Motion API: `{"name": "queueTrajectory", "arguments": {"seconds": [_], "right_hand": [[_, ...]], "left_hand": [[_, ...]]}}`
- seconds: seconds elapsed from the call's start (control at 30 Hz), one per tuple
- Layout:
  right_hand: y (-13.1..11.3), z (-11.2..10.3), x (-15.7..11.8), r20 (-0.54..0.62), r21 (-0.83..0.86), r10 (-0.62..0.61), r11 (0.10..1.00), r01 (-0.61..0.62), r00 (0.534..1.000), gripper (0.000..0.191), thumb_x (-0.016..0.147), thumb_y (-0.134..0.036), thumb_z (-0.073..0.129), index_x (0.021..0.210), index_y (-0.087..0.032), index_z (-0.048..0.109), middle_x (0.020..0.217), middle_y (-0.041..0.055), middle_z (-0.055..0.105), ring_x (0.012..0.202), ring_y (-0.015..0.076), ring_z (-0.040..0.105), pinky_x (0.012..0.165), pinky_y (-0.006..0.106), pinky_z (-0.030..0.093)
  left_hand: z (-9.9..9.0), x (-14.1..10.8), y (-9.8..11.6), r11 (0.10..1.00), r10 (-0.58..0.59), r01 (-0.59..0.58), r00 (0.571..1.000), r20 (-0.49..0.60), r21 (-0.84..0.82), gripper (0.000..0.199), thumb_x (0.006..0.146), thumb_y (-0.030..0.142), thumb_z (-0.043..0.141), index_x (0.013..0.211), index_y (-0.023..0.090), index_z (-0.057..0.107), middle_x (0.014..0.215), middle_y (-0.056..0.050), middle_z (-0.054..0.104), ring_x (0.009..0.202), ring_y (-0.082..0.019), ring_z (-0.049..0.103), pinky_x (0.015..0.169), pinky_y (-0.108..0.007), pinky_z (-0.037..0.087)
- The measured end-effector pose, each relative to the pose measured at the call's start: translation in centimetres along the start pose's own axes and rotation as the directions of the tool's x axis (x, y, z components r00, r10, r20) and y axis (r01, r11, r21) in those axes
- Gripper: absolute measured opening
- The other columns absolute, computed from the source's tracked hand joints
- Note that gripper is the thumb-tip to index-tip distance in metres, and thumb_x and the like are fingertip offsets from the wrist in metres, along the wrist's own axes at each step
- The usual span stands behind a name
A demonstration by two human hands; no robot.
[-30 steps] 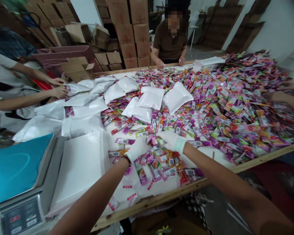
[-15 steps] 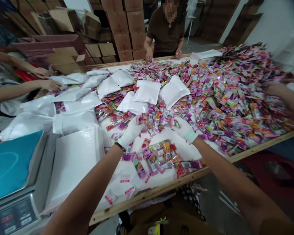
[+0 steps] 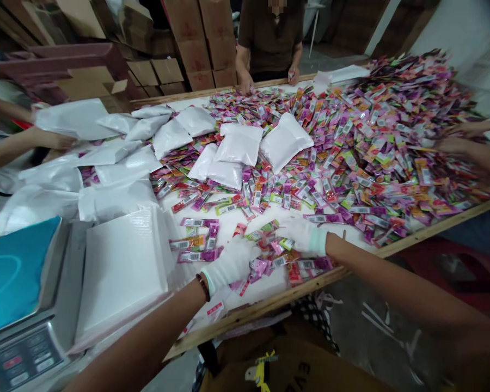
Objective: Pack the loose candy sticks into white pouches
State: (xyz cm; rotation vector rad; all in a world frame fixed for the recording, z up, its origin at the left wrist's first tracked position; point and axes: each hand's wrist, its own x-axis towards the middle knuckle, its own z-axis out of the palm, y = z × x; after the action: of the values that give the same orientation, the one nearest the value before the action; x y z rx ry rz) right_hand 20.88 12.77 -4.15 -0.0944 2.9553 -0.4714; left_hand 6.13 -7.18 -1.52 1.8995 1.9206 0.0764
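Observation:
Small printed snack sachets (image 3: 280, 261) lie in a loose heap in front of me on the white tabletop. My left hand (image 3: 234, 261), in a white knitted glove, rests at the heap's left side, its fingers reaching over the sachets. From the right, my gloved right hand (image 3: 302, 234) lies across the heap with fingers stretched toward the left hand. A green-and-yellow sachet (image 3: 286, 243) shows beneath it. Both hands touch sachets, and some fingertips are blurred. Left of my left hand, several sachets (image 3: 196, 256) lie roughly side by side. Small red-and-white slips (image 3: 215, 308) lie nearer the edge.
A large mound of sachets (image 3: 392, 147) covers the right side. Filled white pouches (image 3: 240, 142) lie behind my hands. At left are a stack of flat white bags (image 3: 124, 261) and a scale (image 3: 22, 326). A co-worker (image 3: 269, 43) stands opposite; others' hands (image 3: 51, 139) reach in.
Both my hands have come nearer to me, from the mound's edge down to the heap. More sachets lie left of my left hand. At left, a co-worker has lifted a white pouch.

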Motion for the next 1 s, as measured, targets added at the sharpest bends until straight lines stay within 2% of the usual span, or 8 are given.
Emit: {"name": "queueTrajectory", "arguments": {"seconds": [0.13,0.27,0.43,0.57,0.67,0.77,0.9,1.0], "right_hand": [[1.9,-0.8,-2.4,-0.133,0.131,0.140,0.984,-0.122,0.981,0.036,0.079,-0.021,0.058,0.112,-0.020,0.072,0.114,0.0130,0.067,0.109,0.0293,0.057,0.098,0.043,0.038],[3.1,-1.0,-3.8,-0.272,0.350,0.293,0.917,-0.190,0.917,0.029,0.087,-0.030,0.051,0.107,-0.018,0.068,0.096,0.0070,0.068,0.086,0.0220,0.061,0.082,0.035,0.048],[2.2,-0.5,-2.2,-0.373,0.595,0.443,0.788,-0.156,0.815,0.037,0.075,-0.035,0.067,0.107,-0.017,0.061,0.097,0.0048,0.067,0.090,0.0230,0.060,0.083,0.036,0.050],[1.4,0.3,-0.8,-0.257,0.516,0.581,0.758,-0.399,0.772,0.038,0.073,-0.036,0.069,0.105,-0.015,0.063,0.097,0.0080,0.070,0.090,0.0246,0.063,0.080,0.034,0.049],[0.8,0.9,-0.5,-0.134,0.291,0.559,0.811,-0.507,0.818,0.031,0.077,-0.033,0.066,0.102,-0.016,0.065,0.099,0.0104,0.071,0.092,0.0259,0.065,0.081,0.032,0.048],[0.5,0.9,-0.8,-0.040,0.100,0.497,0.865,-0.492,0.867,0.031,0.077,-0.031,0.066,0.105,-0.017,0.067,0.108,0.0129,0.071,0.101,0.0289,0.065,0.087,0.034,0.046],[1.7,-0.1,-2.0,-0.087,0.018,0.520,0.854,-0.520,0.850,0.027,0.080,-0.034,0.065,0.101,-0.017,0.069,0.111,0.0148,0.070,0.104,0.0315,0.063,0.090,0.038,0.045],[3.1,-1.1,-3.5,-0.160,0.144,0.591,0.806,-0.574,0.791,0.027,0.085,-0.032,0.060,0.107,-0.018,0.067,0.105,0.0131,0.071,0.095,0.0276,0.065,0.085,0.035,0.047]], "left_hand": [[-2.2,-1.0,-1.5,0.996,-0.075,0.078,0.994,-0.080,0.032,0.035,0.068,0.012,0.063,0.102,0.018,0.065,0.111,-0.010,0.065,0.103,-0.027,0.061,0.095,-0.040,0.046],[-4.6,-2.6,-2.9,0.932,-0.304,0.231,0.918,-0.254,-0.279,0.028,0.082,0.018,0.052,0.109,0.017,0.059,0.103,-0.008,0.067,0.094,-0.022,0.063,0.085,-0.035,0.049],[-4.4,-1.8,-1.6,0.906,-0.234,0.137,0.951,-0.203,-0.401,0.023,0.078,0.026,0.061,0.100,0.017,0.059,0.090,-0.002,0.066,0.079,-0.017,0.062,0.073,-0.028,0.049],[-2.2,0.0,-0.1,0.965,-0.240,0.215,0.953,-0.184,-0.148,0.013,0.081,0.022,0.056,0.092,0.018,0.062,0.089,-0.006,0.068,0.082,-0.020,0.064,0.077,-0.031,0.049],[-0.4,1.2,0.7,0.970,-0.202,0.212,0.975,-0.088,0.118,0.026,0.078,0.013,0.054,0.102,0.017,0.064,0.098,-0.010,0.070,0.093,-0.024,0.065,0.089,-0.037,0.047],[0.4,1.9,1.4,0.945,-0.206,0.201,0.979,-0.007,0.259,0.028,0.078,0.006,0.049,0.099,0.014,0.065,0.096,-0.014,0.069,0.090,-0.027,0.065,0.088,-0.043,0.047],[-1.2,0.9,1.6,0.943,-0.159,0.165,0.986,-0.046,0.289,0.024,0.079,0.010,0.052,0.098,0.016,0.066,0.108,-0.016,0.066,0.100,-0.032,0.062,0.088,-0.047,0.046],[-3.6,-1.2,0.6,0.965,-0.179,0.184,0.983,-0.045,0.186,0.024,0.083,0.017,0.051,0.104,0.017,0.062,0.102,-0.013,0.068,0.092,-0.027,0.064,0.083,-0.041,0.048]]}}
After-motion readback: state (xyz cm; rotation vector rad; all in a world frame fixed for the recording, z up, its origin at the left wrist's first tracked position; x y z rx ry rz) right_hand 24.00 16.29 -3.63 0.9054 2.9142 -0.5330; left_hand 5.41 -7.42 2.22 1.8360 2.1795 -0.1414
